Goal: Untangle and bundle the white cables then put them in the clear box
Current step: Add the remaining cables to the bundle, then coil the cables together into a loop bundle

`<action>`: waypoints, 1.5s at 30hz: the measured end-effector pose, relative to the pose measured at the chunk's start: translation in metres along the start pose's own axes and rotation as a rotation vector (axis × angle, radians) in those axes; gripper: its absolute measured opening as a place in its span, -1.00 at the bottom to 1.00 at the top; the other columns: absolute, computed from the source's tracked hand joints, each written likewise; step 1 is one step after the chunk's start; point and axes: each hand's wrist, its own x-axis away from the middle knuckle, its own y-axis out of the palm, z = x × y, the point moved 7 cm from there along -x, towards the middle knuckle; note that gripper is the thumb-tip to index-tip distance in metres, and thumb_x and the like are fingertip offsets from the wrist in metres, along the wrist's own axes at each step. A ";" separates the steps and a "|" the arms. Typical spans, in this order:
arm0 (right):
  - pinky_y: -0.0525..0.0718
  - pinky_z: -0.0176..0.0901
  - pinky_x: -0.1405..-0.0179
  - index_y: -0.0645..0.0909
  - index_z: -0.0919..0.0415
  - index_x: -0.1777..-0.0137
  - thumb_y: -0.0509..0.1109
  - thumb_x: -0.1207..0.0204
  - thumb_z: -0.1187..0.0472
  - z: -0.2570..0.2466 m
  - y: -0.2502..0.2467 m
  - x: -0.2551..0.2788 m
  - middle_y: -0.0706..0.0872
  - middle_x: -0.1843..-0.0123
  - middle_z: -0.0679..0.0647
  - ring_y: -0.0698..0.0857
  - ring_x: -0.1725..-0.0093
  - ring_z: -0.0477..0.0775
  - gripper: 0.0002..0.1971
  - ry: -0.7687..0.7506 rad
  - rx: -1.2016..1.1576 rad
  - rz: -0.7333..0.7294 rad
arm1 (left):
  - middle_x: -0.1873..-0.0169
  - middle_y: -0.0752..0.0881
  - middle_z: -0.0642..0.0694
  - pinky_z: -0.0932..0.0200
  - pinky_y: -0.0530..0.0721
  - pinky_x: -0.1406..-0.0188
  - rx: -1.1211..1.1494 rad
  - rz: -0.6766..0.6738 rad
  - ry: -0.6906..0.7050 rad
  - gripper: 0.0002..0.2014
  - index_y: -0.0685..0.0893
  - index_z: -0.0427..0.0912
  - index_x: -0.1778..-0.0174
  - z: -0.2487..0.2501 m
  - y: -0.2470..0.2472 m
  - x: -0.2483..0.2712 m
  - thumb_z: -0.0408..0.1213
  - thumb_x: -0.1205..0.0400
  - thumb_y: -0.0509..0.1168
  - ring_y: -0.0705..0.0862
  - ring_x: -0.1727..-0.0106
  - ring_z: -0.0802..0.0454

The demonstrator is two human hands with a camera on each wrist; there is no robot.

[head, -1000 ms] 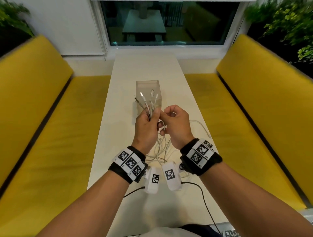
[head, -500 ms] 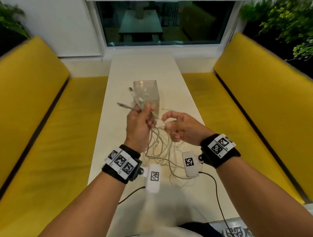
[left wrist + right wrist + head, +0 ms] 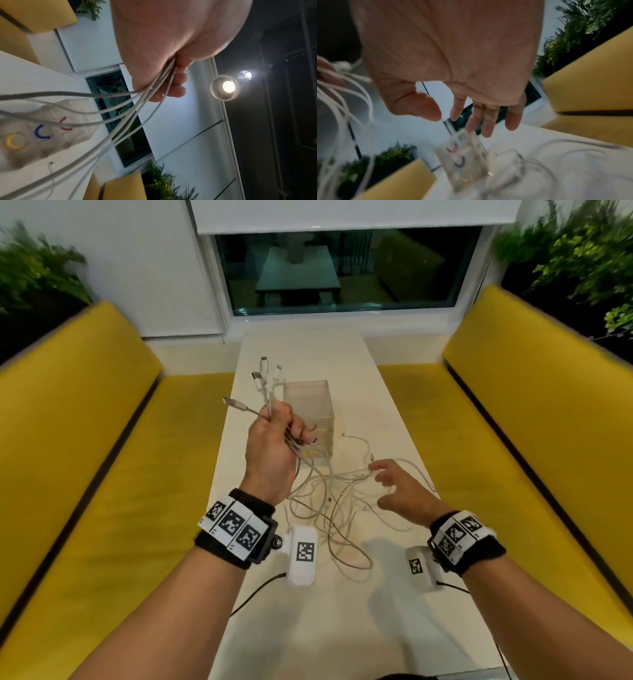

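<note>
My left hand (image 3: 274, 440) is raised above the white table (image 3: 308, 628) and grips several white cables (image 3: 329, 508) near their plug ends (image 3: 265, 378), which fan upward. In the left wrist view the cables (image 3: 130, 108) run out of the fist (image 3: 164, 75) down toward the table. The rest of the cables lie in a loose tangle on the table. My right hand (image 3: 394, 484) hovers low over the tangle's right side, fingers spread (image 3: 481, 119), holding nothing. The clear box (image 3: 310, 412) stands upright just beyond the left hand, with coloured arcs (image 3: 41, 133) on its side.
Yellow benches (image 3: 85, 457) run along both sides of the narrow table. A window (image 3: 342, 272) is at the far end. Green plants (image 3: 582, 258) stand behind the benches. A thin black wire (image 3: 253, 594) trails from each wrist camera across the near table.
My left hand has lifted the cable ends higher and to the left. My right hand let go of the cables, moved right and down, and opened over the tangle.
</note>
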 end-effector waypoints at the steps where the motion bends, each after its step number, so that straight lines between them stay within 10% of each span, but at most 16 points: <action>1: 0.51 -0.34 0.00 0.43 -0.01 -0.48 0.38 -0.42 0.47 -0.019 -0.005 0.002 0.56 -0.36 0.12 0.51 -0.40 0.06 -0.35 -0.059 -0.050 0.017 | 0.49 0.36 -0.04 0.13 0.54 0.27 -0.012 -0.003 -0.011 -0.64 0.37 -0.14 0.28 -0.005 0.003 0.001 -0.21 -0.86 -0.01 0.37 0.42 0.02; 7: 0.64 -0.40 -0.09 0.46 0.20 -0.53 0.38 -0.48 0.28 -0.122 0.008 0.013 0.72 -0.26 0.07 0.71 -0.23 -0.19 -0.43 -0.297 -0.456 -0.092 | 0.51 0.27 0.00 0.18 0.44 0.31 0.036 -0.117 -0.097 -0.62 0.36 -0.11 0.30 -0.029 0.030 0.010 -0.19 -0.87 -0.03 0.25 0.49 0.11; 10: 0.71 0.04 -0.27 0.55 0.30 -0.40 0.44 -0.48 0.26 -0.132 0.031 0.004 0.73 -0.21 0.34 0.74 -0.23 0.26 -0.53 -0.287 -0.549 -0.160 | 0.44 0.25 -0.09 0.13 0.55 0.17 0.064 -0.168 -0.148 -0.62 0.37 -0.15 0.30 -0.039 0.039 0.015 -0.19 -0.87 -0.01 0.26 0.41 0.02; 12: 0.76 0.20 0.10 0.60 0.28 -0.23 0.44 -0.53 0.18 -0.126 0.040 0.002 0.76 0.01 0.35 0.75 0.16 0.47 -0.69 -0.231 -0.607 -0.239 | 0.40 0.22 -0.15 0.09 0.52 0.19 0.099 -0.176 -0.178 -0.62 0.38 -0.16 0.30 -0.043 0.036 0.016 -0.16 -0.86 0.02 0.17 0.36 -0.08; 15: 0.58 -0.09 0.58 0.64 0.12 0.01 0.44 -0.62 0.01 -0.113 0.049 0.004 0.63 0.40 0.17 0.49 0.64 0.09 -0.82 -0.148 -0.510 -0.372 | 0.44 0.23 -0.08 0.16 0.48 0.39 0.099 -0.159 -0.225 -0.58 0.37 -0.13 0.33 -0.048 0.024 0.018 -0.12 -0.87 0.00 0.08 0.39 -0.08; 30: 0.14 -0.21 0.55 0.37 0.22 0.39 0.56 -0.48 -0.17 -0.039 -0.011 -0.004 0.25 0.54 0.00 0.18 0.61 -0.06 -0.44 0.023 0.251 -0.102 | 0.56 0.19 0.07 0.22 0.10 0.64 0.215 0.055 -0.100 -0.57 0.34 -0.01 0.36 0.036 -0.040 -0.019 0.06 -0.83 -0.03 0.08 0.59 0.13; 40: 0.02 -0.13 0.51 0.64 0.20 0.17 0.38 -0.64 -0.17 -0.028 -0.022 0.010 0.25 0.47 0.03 0.11 0.48 -0.01 -0.59 0.047 -0.317 -0.291 | 0.55 0.22 0.06 0.26 0.14 0.65 0.125 0.108 -0.256 -0.57 0.34 -0.01 0.38 0.013 -0.063 -0.018 0.04 -0.79 -0.07 0.13 0.62 0.15; 45: 0.65 -0.07 0.20 0.73 0.20 0.11 0.38 -0.69 0.05 -0.006 -0.019 -0.002 0.74 0.27 0.06 0.76 0.20 0.18 -0.76 0.052 0.187 -0.250 | 0.56 0.25 0.06 0.28 0.16 0.69 0.043 0.068 -0.318 -0.55 0.37 -0.04 0.36 -0.023 -0.053 -0.006 0.04 -0.84 -0.01 0.16 0.64 0.17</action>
